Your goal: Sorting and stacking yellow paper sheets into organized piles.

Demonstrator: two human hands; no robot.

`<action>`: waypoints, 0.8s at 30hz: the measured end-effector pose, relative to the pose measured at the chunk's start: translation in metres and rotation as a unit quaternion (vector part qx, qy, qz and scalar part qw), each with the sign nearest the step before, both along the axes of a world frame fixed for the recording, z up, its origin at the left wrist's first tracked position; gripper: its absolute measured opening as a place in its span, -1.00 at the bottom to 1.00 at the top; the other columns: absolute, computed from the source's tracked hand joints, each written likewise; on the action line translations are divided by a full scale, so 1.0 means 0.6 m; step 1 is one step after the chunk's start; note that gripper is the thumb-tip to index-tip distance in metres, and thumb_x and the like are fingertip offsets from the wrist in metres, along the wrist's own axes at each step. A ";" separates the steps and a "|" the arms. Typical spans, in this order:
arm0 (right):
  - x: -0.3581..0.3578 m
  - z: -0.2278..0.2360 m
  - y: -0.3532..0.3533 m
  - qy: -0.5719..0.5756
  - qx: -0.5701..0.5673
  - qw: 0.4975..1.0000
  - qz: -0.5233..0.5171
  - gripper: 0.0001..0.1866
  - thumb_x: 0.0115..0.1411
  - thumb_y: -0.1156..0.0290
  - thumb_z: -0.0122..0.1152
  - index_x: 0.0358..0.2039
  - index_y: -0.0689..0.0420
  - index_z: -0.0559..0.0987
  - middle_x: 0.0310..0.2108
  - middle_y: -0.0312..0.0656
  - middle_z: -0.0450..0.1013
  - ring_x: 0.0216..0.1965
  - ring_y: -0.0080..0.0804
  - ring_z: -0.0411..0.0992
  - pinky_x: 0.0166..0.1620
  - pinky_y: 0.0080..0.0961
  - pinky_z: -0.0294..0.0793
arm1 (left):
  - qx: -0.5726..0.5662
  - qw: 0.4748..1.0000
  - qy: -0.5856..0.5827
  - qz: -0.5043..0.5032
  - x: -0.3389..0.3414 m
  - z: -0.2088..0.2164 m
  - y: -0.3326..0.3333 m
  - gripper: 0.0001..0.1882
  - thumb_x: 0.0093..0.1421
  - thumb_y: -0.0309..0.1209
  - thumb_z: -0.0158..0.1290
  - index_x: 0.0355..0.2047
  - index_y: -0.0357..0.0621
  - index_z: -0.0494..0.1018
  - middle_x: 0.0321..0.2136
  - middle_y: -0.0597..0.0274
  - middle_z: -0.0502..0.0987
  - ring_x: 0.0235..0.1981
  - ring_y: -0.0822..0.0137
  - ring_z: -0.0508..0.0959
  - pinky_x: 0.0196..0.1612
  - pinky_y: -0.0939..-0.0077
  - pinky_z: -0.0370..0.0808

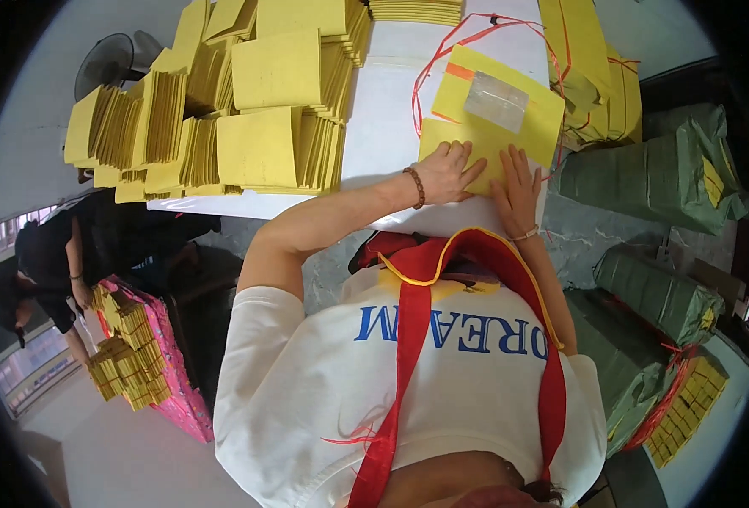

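Yellow paper piece point(539, 114) is lying near the right edge of the white tabletop point(383, 93), close to the near right corner and turned slightly askew. A silver rectangle point(497, 102) and an orange strip point(459, 73) are showing on its upper face; whether it is one sheet or several, I cannot tell. The left hand point(452, 173) is pressing on its near left part with the fingers bent and the thumb reaching toward the other hand; whether it is pinching the paper, I cannot tell. The right hand point(517, 190) is resting flat on the near side, its fingers extended and a little spread. A brown beaded bracelet point(414, 188) is circling the left wrist, a pale one point(525, 232) the right.

Red string point(428, 74) is curving loosely around the far side of the paper. Tall stacks of folded yellow paper point(277, 68) are crowding the tabletop's left side, reaching from the far edge to the near left corner. Beyond the right edge, large yellow bundles point(579, 46) are standing, with green wrapped packages point(620, 182) sitting nearer. Off the near left corner, another person point(49, 250) is reaching toward small yellow bundles point(133, 364) on a pink cover point(187, 398).
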State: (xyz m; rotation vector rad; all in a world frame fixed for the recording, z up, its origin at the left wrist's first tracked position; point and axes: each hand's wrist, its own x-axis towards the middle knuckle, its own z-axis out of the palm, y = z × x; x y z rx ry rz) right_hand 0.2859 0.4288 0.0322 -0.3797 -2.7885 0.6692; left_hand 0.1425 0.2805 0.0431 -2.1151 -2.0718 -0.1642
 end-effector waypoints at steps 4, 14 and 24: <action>0.020 -0.017 -0.005 -0.005 -0.103 0.995 -0.015 -0.40 0.22 0.13 -0.20 0.22 0.11 0.08 0.27 -0.05 -0.07 0.29 -0.21 -0.11 0.25 -0.06 -0.40 | 0.009 1.000 0.006 0.005 0.003 0.003 0.018 -0.41 0.00 -0.16 0.01 0.00 -0.26 0.28 -0.15 -0.23 0.37 -0.28 0.07 0.42 -0.29 0.32 0.39; 0.015 -0.047 0.002 0.119 -0.302 0.942 -0.080 -0.35 0.26 0.15 -0.31 0.24 0.27 -0.09 0.28 0.00 -0.13 0.29 -0.17 -0.12 0.26 -0.23 -0.24 | 0.079 0.956 -0.264 0.096 -0.027 0.111 0.010 -0.59 -0.03 -0.49 -0.02 -0.10 -0.28 0.33 -0.28 -0.04 0.47 -0.27 0.05 0.50 -0.25 0.28 0.46; 0.007 0.022 -0.012 0.043 -0.061 0.991 -0.111 -0.40 0.16 0.24 -0.06 0.19 0.17 0.14 0.21 0.01 0.06 0.26 -0.13 -0.04 0.25 -0.11 -0.32 | 0.274 0.950 -0.054 0.139 -0.086 0.264 -0.285 -0.60 -0.07 -0.50 0.03 -0.13 -0.20 0.45 -0.09 0.03 0.45 -0.09 0.06 0.44 -0.08 0.29 0.33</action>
